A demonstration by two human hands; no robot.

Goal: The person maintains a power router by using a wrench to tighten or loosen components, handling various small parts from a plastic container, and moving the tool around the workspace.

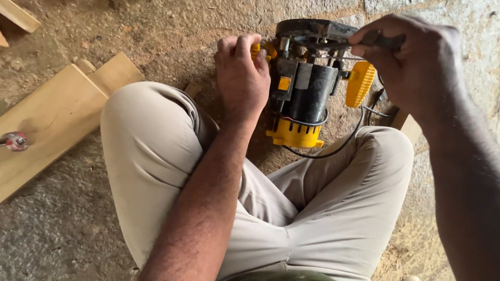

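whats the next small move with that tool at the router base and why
Probably a short turn of the tool in the right hand, which is already set against the router base. The left hand grips the yellow handle on the other side, bracing the machine on the floor, so it looks steady enough to turn against.

Left hand (242, 78) curled in a grip; right hand (416, 62) fisted, wrist raised.

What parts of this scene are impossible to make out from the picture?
Head view only:
- The tool in the right hand: its fingers cover it.
- The yellow handle under the left hand on the yellow and black router: mostly covered.
- The red-tipped object: cut off by the left edge.
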